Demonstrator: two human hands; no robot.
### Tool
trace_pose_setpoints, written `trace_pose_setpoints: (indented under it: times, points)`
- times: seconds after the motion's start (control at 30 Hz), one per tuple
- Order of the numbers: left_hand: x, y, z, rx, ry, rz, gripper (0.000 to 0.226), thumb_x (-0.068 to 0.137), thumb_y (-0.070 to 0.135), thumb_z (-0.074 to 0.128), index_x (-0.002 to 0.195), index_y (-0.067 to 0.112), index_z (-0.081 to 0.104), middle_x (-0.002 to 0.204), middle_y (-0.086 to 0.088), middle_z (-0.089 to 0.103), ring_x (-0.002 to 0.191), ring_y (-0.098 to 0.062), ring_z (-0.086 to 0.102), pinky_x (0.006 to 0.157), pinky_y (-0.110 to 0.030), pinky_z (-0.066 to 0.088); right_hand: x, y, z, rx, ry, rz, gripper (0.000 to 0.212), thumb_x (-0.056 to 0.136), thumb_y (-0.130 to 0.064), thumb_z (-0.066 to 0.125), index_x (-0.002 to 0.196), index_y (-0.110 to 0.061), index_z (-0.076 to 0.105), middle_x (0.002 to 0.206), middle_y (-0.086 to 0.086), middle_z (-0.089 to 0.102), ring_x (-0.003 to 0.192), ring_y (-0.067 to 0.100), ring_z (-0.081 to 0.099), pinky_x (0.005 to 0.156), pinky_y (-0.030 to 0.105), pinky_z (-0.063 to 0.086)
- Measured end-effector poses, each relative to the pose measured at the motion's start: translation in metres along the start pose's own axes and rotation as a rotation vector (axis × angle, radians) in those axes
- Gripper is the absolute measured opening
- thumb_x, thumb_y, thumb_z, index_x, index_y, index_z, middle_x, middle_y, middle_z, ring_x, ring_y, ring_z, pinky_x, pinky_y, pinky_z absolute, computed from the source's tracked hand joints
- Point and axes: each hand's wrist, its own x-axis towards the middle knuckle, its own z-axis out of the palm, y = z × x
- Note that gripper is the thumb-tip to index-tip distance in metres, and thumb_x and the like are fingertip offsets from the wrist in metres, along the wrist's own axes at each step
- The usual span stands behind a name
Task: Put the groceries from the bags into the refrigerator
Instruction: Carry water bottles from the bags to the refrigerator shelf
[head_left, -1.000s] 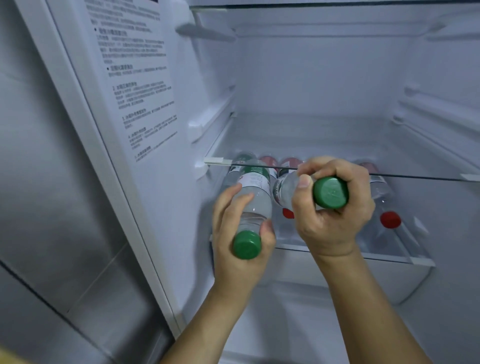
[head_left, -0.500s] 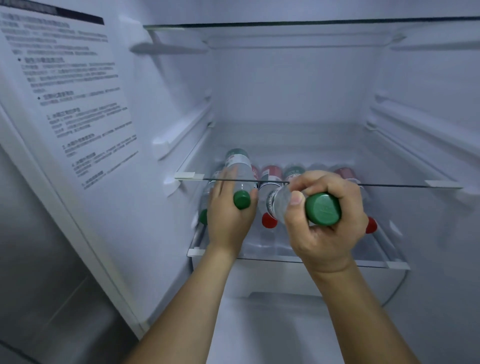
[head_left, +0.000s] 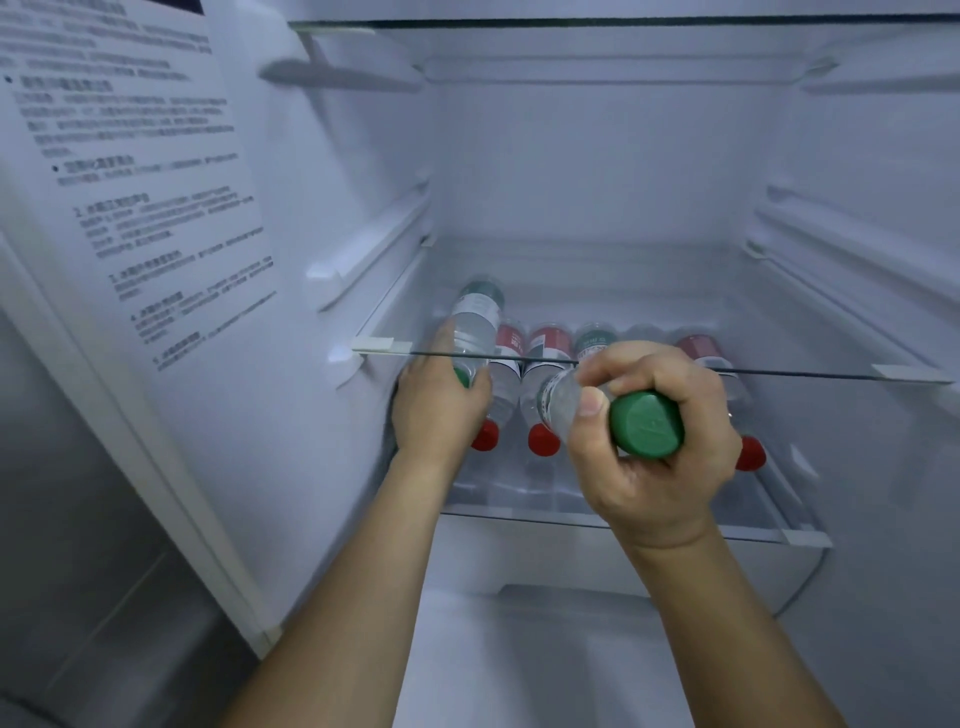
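The printed sheet (head_left: 140, 208) on the left wall is too blurred to read. The left hand (head_left: 439, 410) grips a bottle (head_left: 475, 322) lying at the left end of the shelf (head_left: 623, 519), fingers partly hiding its green cap. The right hand (head_left: 654, 441) grips a second bottle (head_left: 566, 400) by its neck, its cap (head_left: 647, 423) poking out between thumb and fingers, above the red-capped bottles (head_left: 543, 364).

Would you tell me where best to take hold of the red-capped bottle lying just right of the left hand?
Probably by its neck end. The red-capped bottle lies on its side on the lower shelf, cap toward the fridge opening, packed against neighbours. Come from the front, under the glass shelf, pinching just behind the cap; its sides look blocked.
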Motion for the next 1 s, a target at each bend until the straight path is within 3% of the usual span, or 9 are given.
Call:
trace_pose_setpoints:
  times: [0.17, 0.27, 0.37, 0.43, 0.57, 0.63, 0.7, 0.83, 1.0]
  points:
    - [-0.019, 0.003, -0.002, 0.191, 0.046, 0.057, 0.067, 0.079, 0.033, 0.054, 0.143, 0.012, 0.045, 0.133, -0.014, 0.055, 0.122, -0.035, 0.048, 0.108, -0.043, 0.036, 0.0, -0.001, 0.001, -0.01, -0.016, -0.019, 0.01, 0.086, -0.01, 0.058, 0.084, -0.009, 0.049, 0.077, 0.006, 0.06, 0.066, 0.026, 0.061, 0.064, 0.038, 0.05]
    - [-0.047, 0.022, -0.009, 0.226, 0.145, 0.074, 0.044, 0.081, 0.035, 0.055, 0.12, 0.015, 0.061, 0.119, -0.011, 0.055, 0.111, -0.035, 0.047, 0.098, -0.043, 0.037, 0.0, -0.001, 0.001, -0.011, -0.018, -0.013, 0.01, 0.085, -0.009, 0.059, 0.083, -0.009, 0.049, 0.073, 0.012, 0.063, 0.065, 0.027, 0.061, 0.063, 0.038, 0.05]
    - [-0.057, 0.045, -0.023, -0.122, -0.06, -0.024, 0.009, 0.087, 0.026, 0.064, 0.088, 0.018, 0.067, 0.098, -0.003, 0.064, 0.096, -0.025, 0.057, 0.083, -0.036, 0.047, -0.001, -0.004, 0.004, 0.022, -0.031, -0.035, 0.011, 0.083, -0.007, 0.059, 0.082, -0.008, 0.049, 0.075, 0.01, 0.063, 0.065, 0.027, 0.061, 0.061, 0.04, 0.051]
    - [-0.052, 0.056, -0.032, -0.22, -0.171, -0.061, 0.013, 0.088, 0.021, 0.062, 0.077, 0.016, 0.064, 0.078, 0.0, 0.069, 0.08, -0.022, 0.064, 0.069, -0.035, 0.051, -0.002, -0.006, 0.008, 0.041, -0.052, -0.064, 0.01, 0.083, -0.007, 0.059, 0.081, -0.007, 0.049, 0.075, 0.009, 0.063, 0.065, 0.027, 0.061, 0.061, 0.039, 0.051]
    - [-0.036, 0.066, -0.043, -0.389, -0.511, -0.336, 0.02, 0.096, 0.031, 0.054, 0.087, 0.017, 0.065, 0.064, 0.003, 0.068, 0.071, -0.022, 0.06, 0.073, -0.038, 0.05, -0.004, -0.007, 0.009, 0.053, -0.071, -0.078, 0.011, 0.085, -0.007, 0.059, 0.08, -0.007, 0.049, 0.069, 0.018, 0.062, 0.063, 0.032, 0.059, 0.058, 0.043, 0.049]
    - [-0.031, 0.059, -0.039, -0.523, -0.72, -0.465, 0.033, 0.094, 0.048, 0.053, 0.101, 0.019, 0.067, 0.08, -0.007, 0.073, 0.082, -0.029, 0.063, 0.077, -0.042, 0.049, -0.006, -0.007, 0.007, 0.049, -0.077, -0.079, 0.011, 0.085, -0.007, 0.059, 0.08, -0.007, 0.049, 0.07, 0.018, 0.062, 0.064, 0.031, 0.06, 0.06, 0.043, 0.049]
    - [-0.029, 0.052, -0.031, -0.639, -0.846, -0.483, 0.047, 0.087, 0.059, 0.056, 0.111, 0.021, 0.068, 0.105, -0.016, 0.071, 0.103, -0.035, 0.064, 0.094, -0.045, 0.045, -0.008, -0.008, 0.006, 0.043, -0.1, -0.091, 0.012, 0.085, -0.008, 0.059, 0.081, -0.007, 0.048, 0.071, 0.017, 0.062, 0.065, 0.031, 0.061, 0.061, 0.042, 0.05]
    - [-0.034, 0.053, -0.025, -0.764, -0.85, -0.483, 0.049, 0.082, 0.058, 0.061, 0.108, 0.019, 0.07, 0.104, -0.016, 0.064, 0.105, -0.033, 0.06, 0.108, -0.052, 0.04, -0.015, -0.009, 0.0, 0.025, -0.127, -0.103, 0.014, 0.088, -0.014, 0.057, 0.084, -0.009, 0.045, 0.073, 0.019, 0.063, 0.07, 0.034, 0.062, 0.068, 0.04, 0.051]
    - [-0.04, 0.058, -0.02, -0.903, -0.811, -0.531, 0.04, 0.08, 0.054, 0.062, 0.101, 0.02, 0.069, 0.089, -0.009, 0.067, 0.089, -0.027, 0.063, 0.079, -0.038, 0.053, -0.024, -0.007, -0.008, 0.009, -0.126, -0.091, 0.018, 0.092, -0.021, 0.054, 0.086, -0.009, 0.043, 0.083, 0.019, 0.065, 0.082, 0.033, 0.06, 0.083, 0.033, 0.048]
